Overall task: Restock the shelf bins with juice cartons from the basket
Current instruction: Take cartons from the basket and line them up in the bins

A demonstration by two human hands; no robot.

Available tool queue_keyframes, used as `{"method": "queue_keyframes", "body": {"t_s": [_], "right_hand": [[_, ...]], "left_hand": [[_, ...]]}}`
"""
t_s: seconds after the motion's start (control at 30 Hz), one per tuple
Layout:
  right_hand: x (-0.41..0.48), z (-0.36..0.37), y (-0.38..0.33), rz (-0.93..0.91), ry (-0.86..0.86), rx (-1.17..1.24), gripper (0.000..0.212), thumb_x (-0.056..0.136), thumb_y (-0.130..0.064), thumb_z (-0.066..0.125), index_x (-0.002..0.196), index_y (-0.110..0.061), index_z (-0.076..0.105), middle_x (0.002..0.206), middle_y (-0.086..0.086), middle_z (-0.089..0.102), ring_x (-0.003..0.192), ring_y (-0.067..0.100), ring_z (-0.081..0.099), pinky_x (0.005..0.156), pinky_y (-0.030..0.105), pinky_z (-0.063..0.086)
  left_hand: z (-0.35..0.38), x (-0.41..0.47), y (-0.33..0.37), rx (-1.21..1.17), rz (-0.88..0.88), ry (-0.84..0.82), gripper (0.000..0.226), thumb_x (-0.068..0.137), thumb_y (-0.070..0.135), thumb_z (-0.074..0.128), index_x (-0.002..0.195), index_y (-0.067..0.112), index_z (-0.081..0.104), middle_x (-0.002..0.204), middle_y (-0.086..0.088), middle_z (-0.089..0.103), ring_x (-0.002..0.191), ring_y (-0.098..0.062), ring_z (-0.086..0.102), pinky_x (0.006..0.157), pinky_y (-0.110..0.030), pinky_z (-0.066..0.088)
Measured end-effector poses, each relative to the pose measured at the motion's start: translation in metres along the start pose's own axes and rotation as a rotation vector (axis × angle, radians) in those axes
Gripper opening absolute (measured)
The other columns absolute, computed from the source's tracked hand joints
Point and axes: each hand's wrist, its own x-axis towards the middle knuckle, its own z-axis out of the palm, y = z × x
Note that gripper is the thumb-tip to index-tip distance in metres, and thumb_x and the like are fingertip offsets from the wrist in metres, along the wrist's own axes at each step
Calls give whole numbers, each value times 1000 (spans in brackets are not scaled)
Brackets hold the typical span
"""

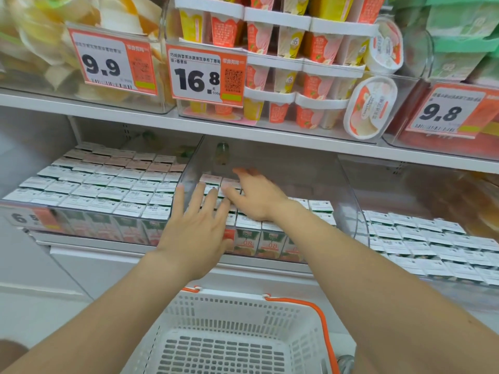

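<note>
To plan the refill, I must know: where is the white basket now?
In the head view, the white basket is at the bottom centre, below the left hand and in front of the middle clear bin of juice cartons.

The white slotted plastic basket (189, 314) sits at 6 o'clock, before and below the shelf. At centre, the clear plastic middle bin (337, 184) holds rows of small rectangular juice cartons (270, 238). The left hand (197, 230) lies on them at 7 o'clock of the right hand (256, 198). Carton-filled clear bins flank at 9 (27, 205) and 3 o'clock (405, 190).
</note>
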Motion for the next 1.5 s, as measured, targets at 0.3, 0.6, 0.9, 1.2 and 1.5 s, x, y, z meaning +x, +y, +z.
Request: {"method": "queue_keyframes", "body": {"t_s": [0.3,0.6,0.9,1.2,1.5], "right_hand": [[18,7,-22,37,-139,-69,87,88,-87,25,158,-37,34,161,3,45,142,37,46,111,52,43],[25,8,-41,-36,-136,-131,74,95,-77,27,160,-42,20,158,10,46,140,41,45,115,63,27],[24,1,-48,-100,-173,-14,96,67,-76,32,153,-33,32,143,10,60,121,36,61,95,47,52],[-18,-16,-42,-87,164,-82,46,106,-41,40,147,-22,49,136,11,61,119,37,60,97,47,46],[-151,-73,9,13,147,-43,20,91,-25,48,91,-22,68,87,-2,65,88,27,64,76,43,57]], "left_hand": [[15,-5,-10,-19,-86,27,89,102,66,34,161,2,20,170,-20,14,159,-41,1,123,-67,6],[15,-6,-15,-175,-42,125,77,87,65,62,133,6,44,155,-19,31,150,-38,26,123,-62,21],[16,-6,-22,-367,-20,205,55,87,37,80,111,16,36,142,-15,33,137,-34,38,121,-69,23],[-11,-11,6,-319,-94,303,54,71,43,67,112,14,49,131,-9,46,120,-34,45,109,-55,34],[-34,-11,76,-674,25,497,15,85,21,60,96,21,50,92,6,51,87,-23,49,75,-41,38]]}}
